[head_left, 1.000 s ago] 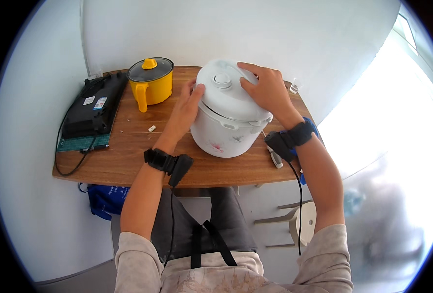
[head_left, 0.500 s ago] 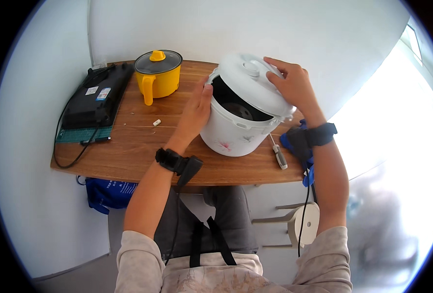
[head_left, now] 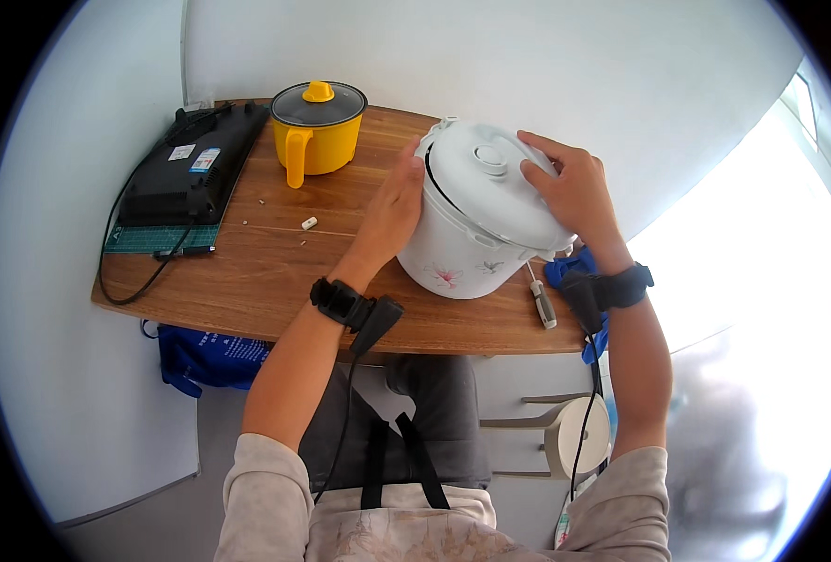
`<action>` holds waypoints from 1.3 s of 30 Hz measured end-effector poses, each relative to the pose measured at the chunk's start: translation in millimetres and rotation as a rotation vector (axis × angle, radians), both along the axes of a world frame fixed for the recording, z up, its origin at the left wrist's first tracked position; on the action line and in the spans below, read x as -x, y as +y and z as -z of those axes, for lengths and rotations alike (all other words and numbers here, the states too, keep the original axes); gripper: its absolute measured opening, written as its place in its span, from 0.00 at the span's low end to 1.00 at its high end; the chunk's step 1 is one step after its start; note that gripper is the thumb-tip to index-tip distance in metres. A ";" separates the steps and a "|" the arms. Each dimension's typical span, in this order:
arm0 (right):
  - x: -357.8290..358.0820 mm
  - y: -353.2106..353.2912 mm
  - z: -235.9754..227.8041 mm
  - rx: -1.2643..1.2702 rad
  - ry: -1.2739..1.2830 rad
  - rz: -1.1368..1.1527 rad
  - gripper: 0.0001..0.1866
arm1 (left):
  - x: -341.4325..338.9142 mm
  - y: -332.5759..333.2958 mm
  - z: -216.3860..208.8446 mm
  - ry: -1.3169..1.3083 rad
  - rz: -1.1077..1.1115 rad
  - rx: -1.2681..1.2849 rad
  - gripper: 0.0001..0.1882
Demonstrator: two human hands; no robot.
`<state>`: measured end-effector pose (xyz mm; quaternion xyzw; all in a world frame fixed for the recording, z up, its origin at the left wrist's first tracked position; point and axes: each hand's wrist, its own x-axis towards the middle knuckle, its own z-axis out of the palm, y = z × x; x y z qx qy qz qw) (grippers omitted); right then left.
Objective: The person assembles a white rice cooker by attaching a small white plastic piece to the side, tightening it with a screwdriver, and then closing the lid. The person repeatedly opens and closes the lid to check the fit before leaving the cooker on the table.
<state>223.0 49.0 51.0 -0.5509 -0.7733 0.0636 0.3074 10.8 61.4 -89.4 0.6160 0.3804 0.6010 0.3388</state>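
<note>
At the upper left of the frame, a plain white sticker (head_left: 182,152) and a white-and-blue label (head_left: 206,160) sit on a black appliance (head_left: 158,192); their print is too small to read. Pale markings show on the green cutting mat (head_left: 139,242) beneath. Lower left, a blue bag (head_left: 183,361) carries rows of white lettering (head_left: 235,348), too blurred to make out.

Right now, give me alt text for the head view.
The left hand is against the side of a white rice cooker and the right hand is on its lid, which is slightly ajar. A yellow pot stands left, a screwdriver lies right.
</note>
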 end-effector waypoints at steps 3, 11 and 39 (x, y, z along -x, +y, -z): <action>3.0 0.3 1.1 -0.008 0.016 0.004 0.22 | 1.0 1.6 1.7 -0.055 0.051 -0.012 0.36; 2.7 2.3 16.0 -0.113 0.009 -0.043 0.22 | -4.0 -0.2 -1.5 -0.100 0.084 -0.004 0.37; -66.7 3.5 8.8 0.163 0.100 -0.156 0.24 | 5.2 13.3 -15.4 0.019 0.234 0.259 0.30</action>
